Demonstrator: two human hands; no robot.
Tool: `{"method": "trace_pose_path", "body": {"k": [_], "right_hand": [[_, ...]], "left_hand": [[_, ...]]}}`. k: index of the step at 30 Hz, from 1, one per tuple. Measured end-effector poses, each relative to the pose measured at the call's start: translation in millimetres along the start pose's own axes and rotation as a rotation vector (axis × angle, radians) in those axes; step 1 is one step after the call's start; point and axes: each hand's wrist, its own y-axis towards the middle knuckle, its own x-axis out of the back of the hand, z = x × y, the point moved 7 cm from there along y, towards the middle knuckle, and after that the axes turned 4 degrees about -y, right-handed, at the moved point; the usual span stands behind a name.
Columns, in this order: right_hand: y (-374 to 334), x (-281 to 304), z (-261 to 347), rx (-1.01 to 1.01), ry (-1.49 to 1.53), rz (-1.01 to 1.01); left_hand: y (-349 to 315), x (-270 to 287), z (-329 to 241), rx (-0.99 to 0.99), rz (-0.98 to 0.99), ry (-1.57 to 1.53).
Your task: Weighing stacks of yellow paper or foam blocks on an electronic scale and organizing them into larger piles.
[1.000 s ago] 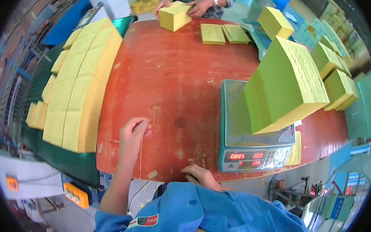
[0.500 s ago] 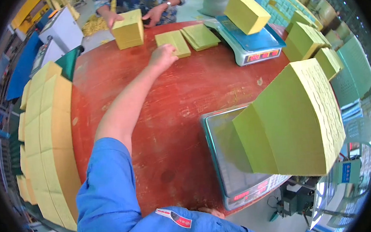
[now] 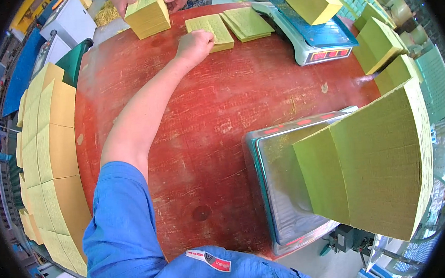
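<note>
The left hand (image 3: 195,46) is curled at the left one of two low yellow paper piles (image 3: 208,25) near the far edge of the red table (image 3: 196,120), and I cannot tell if it pinches any; the right hand is hidden, grip and all. One red and white label (image 3: 221,264) sits on the blue shirt (image 3: 122,211). Wide red tabletop lies between the yellow blocks (image 3: 45,150) and the nearer of two scales (image 3: 284,188).
</note>
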Motion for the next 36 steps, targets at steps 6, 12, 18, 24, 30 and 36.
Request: {"method": "trace_pose_path", "body": {"k": [6,12,18,24,30,36], "right_hand": [[3,10,9,0.067,-0.037,-0.032],[-6,16,30,0.152,-0.019,-0.066],[-40,10,40,0.240,0.103,-0.074],[-23,34,49,-0.046,0.657,0.107],[-56,-11,13,-0.420,1.104,0.496],[-70,22,15,-0.177,0.667,0.554]], "left_hand": [[-8,27,-18,-0.087,-0.152,0.094],[-107,93,-76,-0.147,-0.221,-0.087],[-262,158,-176,0.064,-0.125,-0.310],[-420,173,-308,0.169,-0.109,-0.131],[-514,139,-422,0.251,-0.162,0.082],[-570,118,-450,0.927,-0.621,-0.049]]}}
